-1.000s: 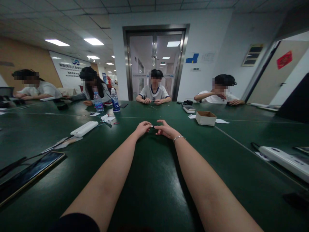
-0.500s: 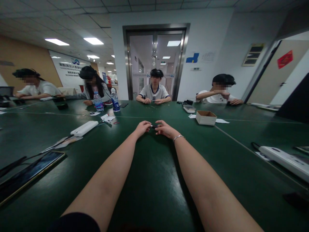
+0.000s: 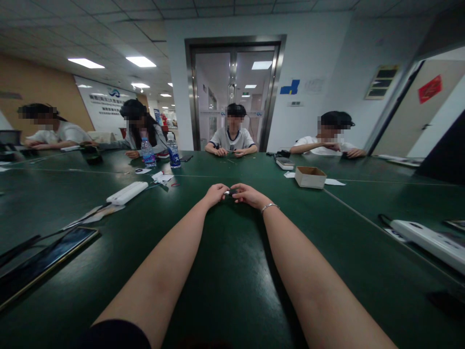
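Both my arms stretch forward over a dark green table point(image 3: 232, 271). My left hand point(image 3: 215, 194) and my right hand point(image 3: 246, 195) meet fingertip to fingertip at the table's middle. Between them they pinch a small dark object point(image 3: 228, 193) with a pale end; it is too small to tell what it is. A thin bracelet point(image 3: 269, 207) circles my right wrist.
A small open cardboard box point(image 3: 310, 177) stands to the right beyond my hands. White power strips lie at left point(image 3: 127, 193) and right point(image 3: 428, 239). A tablet point(image 3: 43, 261) lies near left. Two water bottles point(image 3: 173, 151) stand far left. Several people sit across the table.
My hands have drawn closer together around the small object, fingers more curled. The person at far right has lowered an arm from the face to the table.
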A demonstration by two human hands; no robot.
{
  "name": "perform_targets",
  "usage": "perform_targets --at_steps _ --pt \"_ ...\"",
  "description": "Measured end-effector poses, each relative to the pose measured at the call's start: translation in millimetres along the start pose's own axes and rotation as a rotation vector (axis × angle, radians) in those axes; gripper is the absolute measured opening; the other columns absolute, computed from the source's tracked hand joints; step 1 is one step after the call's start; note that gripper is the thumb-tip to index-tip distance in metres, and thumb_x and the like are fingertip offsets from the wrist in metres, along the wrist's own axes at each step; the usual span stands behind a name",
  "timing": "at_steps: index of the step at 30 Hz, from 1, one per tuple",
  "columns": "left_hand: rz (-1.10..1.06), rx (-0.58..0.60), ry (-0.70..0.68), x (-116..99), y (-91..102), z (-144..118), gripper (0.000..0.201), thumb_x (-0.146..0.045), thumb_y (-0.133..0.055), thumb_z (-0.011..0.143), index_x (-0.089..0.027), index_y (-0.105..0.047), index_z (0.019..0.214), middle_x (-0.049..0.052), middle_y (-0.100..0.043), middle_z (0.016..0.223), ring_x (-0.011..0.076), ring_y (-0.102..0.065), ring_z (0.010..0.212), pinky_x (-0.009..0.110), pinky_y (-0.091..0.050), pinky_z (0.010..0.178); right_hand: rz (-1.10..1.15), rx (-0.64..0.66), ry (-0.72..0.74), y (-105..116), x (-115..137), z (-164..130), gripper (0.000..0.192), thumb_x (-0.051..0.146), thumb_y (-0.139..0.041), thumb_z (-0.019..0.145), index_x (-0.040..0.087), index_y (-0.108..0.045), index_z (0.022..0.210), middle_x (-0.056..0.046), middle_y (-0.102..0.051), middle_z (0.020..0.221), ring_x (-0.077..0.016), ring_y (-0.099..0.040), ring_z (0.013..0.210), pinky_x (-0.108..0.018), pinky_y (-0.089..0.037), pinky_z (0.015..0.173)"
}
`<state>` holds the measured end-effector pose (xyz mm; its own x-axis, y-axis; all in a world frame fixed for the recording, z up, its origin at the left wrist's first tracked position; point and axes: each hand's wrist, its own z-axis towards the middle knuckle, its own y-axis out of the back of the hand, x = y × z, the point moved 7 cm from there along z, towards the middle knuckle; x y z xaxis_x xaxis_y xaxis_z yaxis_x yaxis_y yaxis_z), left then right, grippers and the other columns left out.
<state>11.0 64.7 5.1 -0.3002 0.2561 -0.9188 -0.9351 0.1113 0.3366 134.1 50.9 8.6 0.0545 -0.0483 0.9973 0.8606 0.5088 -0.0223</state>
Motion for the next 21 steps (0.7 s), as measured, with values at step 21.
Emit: perform_targets --at_steps 21 --pt "-0.127 0.026 -0.03 -3 -3.0 -2 0.027 -0.039 -0.059 0.071 -0.012 -0.058 0.078 -0.002 -0.053 0.052 0.0066 -0.045 0.044 0.019 -0.035 0.045 -0.498 -0.219 0.07 6 -6 17 0.023 0.013 -0.074 0.059 0.015 -0.054 0.07 0.003 -0.056 0.06 -0.0055 -0.048 0.043 -0.014 -0.038 0.037"
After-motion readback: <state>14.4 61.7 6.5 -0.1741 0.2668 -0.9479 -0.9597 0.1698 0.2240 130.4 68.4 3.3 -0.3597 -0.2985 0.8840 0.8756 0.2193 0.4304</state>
